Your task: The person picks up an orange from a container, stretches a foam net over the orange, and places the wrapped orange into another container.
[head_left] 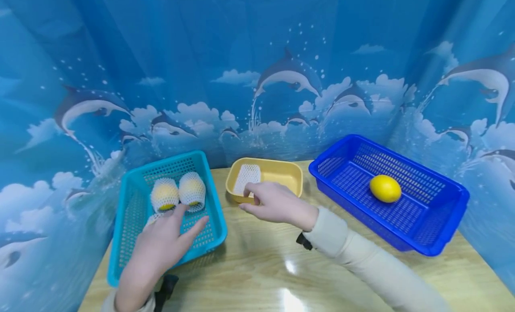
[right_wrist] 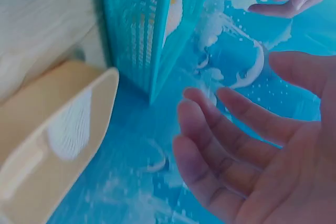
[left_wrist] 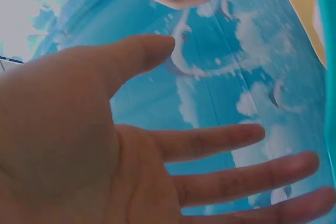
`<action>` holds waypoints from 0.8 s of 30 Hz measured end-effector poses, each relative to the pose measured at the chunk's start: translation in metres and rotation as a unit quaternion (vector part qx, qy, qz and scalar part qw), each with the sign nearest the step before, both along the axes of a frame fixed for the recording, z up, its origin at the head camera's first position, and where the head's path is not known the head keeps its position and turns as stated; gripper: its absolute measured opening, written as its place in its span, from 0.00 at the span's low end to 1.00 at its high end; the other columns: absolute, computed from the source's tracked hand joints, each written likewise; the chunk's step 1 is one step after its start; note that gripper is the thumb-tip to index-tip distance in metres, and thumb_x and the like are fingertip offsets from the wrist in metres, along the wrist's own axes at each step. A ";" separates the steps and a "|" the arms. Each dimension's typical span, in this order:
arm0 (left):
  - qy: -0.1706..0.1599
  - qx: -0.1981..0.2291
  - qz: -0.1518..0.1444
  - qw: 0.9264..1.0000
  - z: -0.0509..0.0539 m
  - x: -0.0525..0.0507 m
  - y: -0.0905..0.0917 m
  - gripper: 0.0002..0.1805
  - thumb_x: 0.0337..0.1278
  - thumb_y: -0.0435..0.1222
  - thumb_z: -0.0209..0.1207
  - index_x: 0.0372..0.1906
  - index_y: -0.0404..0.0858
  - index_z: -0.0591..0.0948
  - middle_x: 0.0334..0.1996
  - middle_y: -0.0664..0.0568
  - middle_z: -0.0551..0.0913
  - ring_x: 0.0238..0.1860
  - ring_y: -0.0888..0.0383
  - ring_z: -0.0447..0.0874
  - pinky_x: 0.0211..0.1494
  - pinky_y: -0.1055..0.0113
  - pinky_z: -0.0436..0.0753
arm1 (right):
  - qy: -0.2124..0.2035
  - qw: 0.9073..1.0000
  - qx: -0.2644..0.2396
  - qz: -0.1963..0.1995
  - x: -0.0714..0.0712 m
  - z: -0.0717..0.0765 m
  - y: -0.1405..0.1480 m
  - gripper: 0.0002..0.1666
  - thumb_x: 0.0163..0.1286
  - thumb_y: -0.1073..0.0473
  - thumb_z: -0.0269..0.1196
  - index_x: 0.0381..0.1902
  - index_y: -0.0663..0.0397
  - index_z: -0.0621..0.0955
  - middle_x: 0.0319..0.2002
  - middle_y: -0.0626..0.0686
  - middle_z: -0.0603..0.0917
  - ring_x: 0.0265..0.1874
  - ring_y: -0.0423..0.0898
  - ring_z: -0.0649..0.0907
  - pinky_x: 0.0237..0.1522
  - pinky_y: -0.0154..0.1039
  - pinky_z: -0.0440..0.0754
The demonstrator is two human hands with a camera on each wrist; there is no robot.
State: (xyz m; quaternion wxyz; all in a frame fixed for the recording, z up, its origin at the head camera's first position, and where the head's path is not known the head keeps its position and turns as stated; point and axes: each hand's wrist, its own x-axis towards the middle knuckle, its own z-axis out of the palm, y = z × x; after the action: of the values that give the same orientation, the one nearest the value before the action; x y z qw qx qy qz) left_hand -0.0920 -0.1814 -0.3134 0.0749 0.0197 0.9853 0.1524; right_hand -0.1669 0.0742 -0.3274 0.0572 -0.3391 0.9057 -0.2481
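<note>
My left hand (head_left: pixel 162 242) hovers over the near part of a teal basket (head_left: pixel 219 216), fingers spread and holding nothing. In that basket lie two yellow fruits in white foam nets, a left one (head_left: pixel 165 194) and a right one (head_left: pixel 192 191). More white netting shows beside the left hand, mostly hidden by it. My right hand (head_left: pixel 277 204) is above the front rim of a small yellow tray (head_left: pixel 283 171). Its fingers (right_wrist: pixel 231 150) are loosely bent with nothing between them. A flat white foam net (head_left: pixel 247 174) lies in the tray's left half.
A dark blue basket (head_left: pixel 342 202) stands on the right of the wooden table (head_left: pixel 257 267), with a bare yellow oval fruit (head_left: pixel 385 188) inside. Behind everything hangs a blue curtain (head_left: pixel 225 57) printed with dolphins. A dark strap shows at each wrist.
</note>
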 end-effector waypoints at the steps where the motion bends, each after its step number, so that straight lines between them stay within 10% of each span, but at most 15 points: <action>1: 0.001 0.005 -0.008 1.000 0.001 0.001 0.005 0.54 0.57 0.76 0.37 0.69 0.35 0.69 0.56 0.35 0.80 0.47 0.39 0.83 0.36 0.44 0.81 | 0.002 1.000 0.001 -0.003 0.000 0.003 0.007 0.16 0.72 0.47 0.61 0.48 0.53 0.81 0.24 0.43 0.79 0.21 0.38 0.75 0.23 0.35 0.75; 24: 0.108 0.012 -0.159 0.981 0.003 -0.018 0.105 0.34 0.63 0.61 0.55 0.57 0.37 0.78 0.26 0.51 0.78 0.21 0.59 0.72 0.19 0.65 0.70 | 0.049 0.989 0.063 -0.127 -0.016 0.016 0.159 0.11 0.71 0.52 0.62 0.43 0.54 0.83 0.25 0.44 0.80 0.20 0.40 0.75 0.24 0.39 0.74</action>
State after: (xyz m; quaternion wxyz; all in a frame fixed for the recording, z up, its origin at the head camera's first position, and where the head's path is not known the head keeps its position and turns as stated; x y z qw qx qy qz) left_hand -0.1100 -0.0768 -0.3106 -0.0088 0.1931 0.9701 0.1470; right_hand -0.1826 0.2329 -0.3117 0.0021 -0.2293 0.9568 -0.1786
